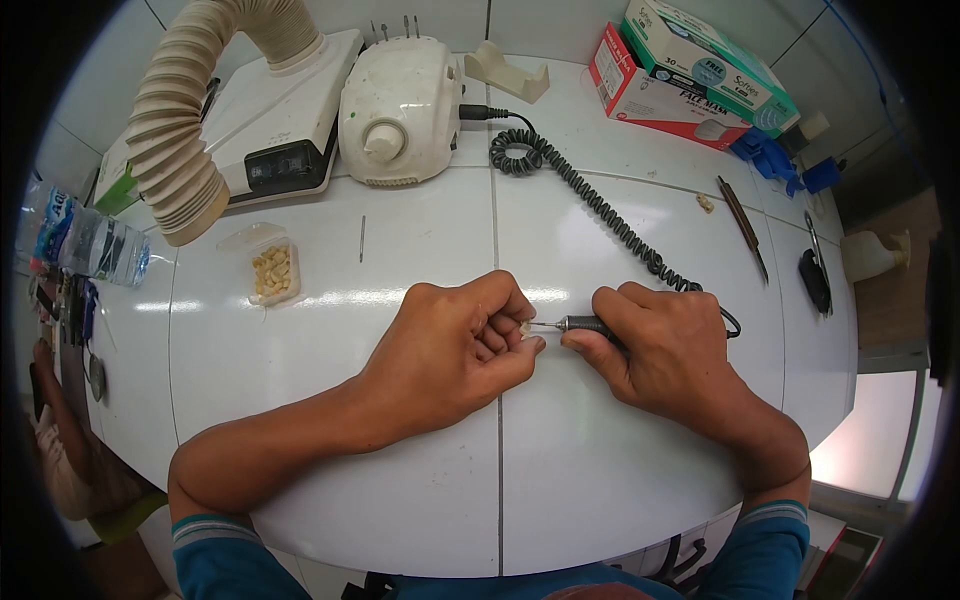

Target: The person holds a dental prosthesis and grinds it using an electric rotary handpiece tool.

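Between the thumb and fingers of my left hand (455, 335) is a small pale tooth-like piece (525, 329), mostly covered by the fingertips. My right hand (665, 345) is wrapped round a dark rotary handpiece (590, 325). Its thin metal bur (546, 324) points left and reaches the pale piece; whether they touch I cannot tell. From behind the right hand a coiled black cord (610, 215) runs up to the cream-coloured control unit (395, 115), which has a round knob. Left of my hands, an open clear box (274, 272) holds several small yellowish pieces like teeth.
A ribbed suction hose (175, 140) arches over the left side. A thin metal rod (362, 240) lies behind my left hand. Face mask boxes (690, 75), a brown-handled tool (742, 225) and a blue clamp-like object (768, 160) are at right. Plastic bottles (100, 245) lie at far left, near another person's arm (62, 410).
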The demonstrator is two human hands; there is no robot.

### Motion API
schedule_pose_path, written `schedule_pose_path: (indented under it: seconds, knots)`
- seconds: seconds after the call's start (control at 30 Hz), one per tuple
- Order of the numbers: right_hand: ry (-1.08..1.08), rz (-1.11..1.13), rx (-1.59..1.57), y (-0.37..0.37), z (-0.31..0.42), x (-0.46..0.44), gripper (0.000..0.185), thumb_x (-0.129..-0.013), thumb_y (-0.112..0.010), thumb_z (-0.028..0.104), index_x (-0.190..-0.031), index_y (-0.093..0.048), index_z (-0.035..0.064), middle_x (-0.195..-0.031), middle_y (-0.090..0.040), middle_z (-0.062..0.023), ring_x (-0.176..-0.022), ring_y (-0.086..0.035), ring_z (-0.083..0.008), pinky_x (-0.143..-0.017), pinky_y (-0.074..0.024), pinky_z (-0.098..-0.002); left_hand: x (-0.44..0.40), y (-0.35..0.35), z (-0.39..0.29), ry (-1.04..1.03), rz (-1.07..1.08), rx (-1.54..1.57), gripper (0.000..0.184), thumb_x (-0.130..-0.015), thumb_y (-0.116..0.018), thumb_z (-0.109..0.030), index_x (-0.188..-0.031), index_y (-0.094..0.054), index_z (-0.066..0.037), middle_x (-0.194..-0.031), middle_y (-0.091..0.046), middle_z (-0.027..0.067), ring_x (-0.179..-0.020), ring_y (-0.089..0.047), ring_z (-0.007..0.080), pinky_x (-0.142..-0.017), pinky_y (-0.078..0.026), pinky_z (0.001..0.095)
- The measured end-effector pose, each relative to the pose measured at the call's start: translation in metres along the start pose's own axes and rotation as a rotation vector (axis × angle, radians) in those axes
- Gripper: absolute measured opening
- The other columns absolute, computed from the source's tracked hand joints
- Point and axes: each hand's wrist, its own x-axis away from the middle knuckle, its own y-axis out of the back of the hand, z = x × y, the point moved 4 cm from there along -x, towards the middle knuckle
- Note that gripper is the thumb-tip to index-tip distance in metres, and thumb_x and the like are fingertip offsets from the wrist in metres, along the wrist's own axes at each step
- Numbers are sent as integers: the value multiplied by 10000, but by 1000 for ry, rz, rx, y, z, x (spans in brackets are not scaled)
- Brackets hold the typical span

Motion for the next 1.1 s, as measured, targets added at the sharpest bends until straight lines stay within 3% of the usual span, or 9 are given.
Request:
schedule_pose_path:
  seconds: [0.43, 1.1]
  knots:
    - [-4, -3, -15, 1, -2, 2, 476, -1059, -770, 531, -877, -692, 98, -662, -645, -34, -512, -641, -237, -455, -440, -414, 1, 0, -3, -38, -22, -32, 244, -975, -883, -96, -1134, -741, 21, -889, -771, 52, -805, -729, 75, -707, -592, 233]
    - [40, -65, -50, 0, -3, 5, 482, -1020, -823, 519, -846, -658, 100, -658, -620, -25, -499, -610, -226, -448, -418, -406, 2, -1, -2, -66, -54, 27, 226, -1003, -833, -34, -1184, -713, 28, -990, -806, 71, -902, -781, 103, -762, -635, 245]
